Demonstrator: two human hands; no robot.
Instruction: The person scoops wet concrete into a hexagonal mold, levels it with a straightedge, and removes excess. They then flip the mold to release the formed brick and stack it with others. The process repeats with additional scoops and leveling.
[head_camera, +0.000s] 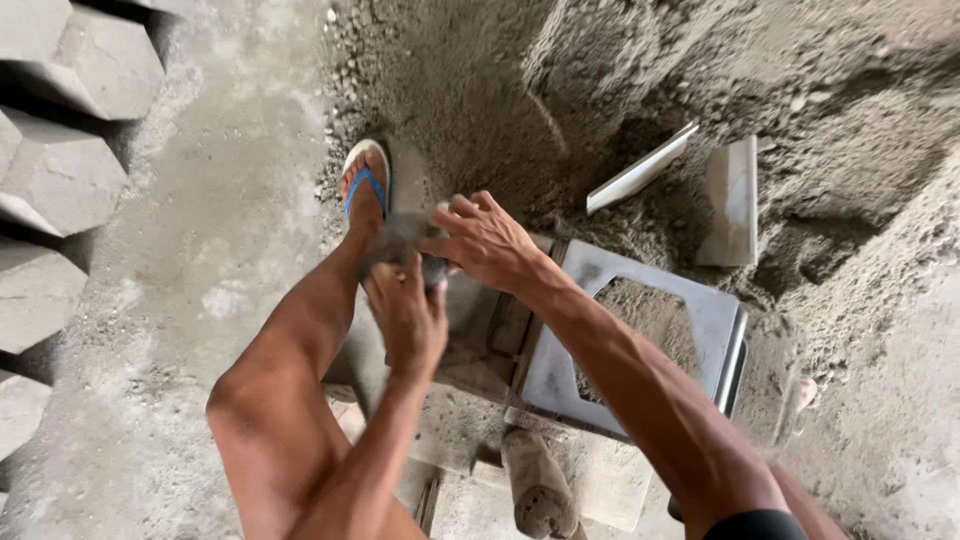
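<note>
Nearest the camera, our bent knee (265, 420) and both forearms fill the lower view. Left of the hands, we see grey hexagonal concrete blocks (60, 170) stacked along the floor. Our left hand (408, 315) and right hand (485, 240) meet, both clamped on a dark grey lump (400, 240) held between them, above our sandalled foot (366, 185). Just right of the hands sits a grey metal mould (700, 320) holding sand, with a heap of sand (620, 90) beyond.

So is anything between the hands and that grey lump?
Nothing visible. The left hand and the right hand both already touch the grey lump, gripping it from below and above, beside the metal mould frame.
</note>
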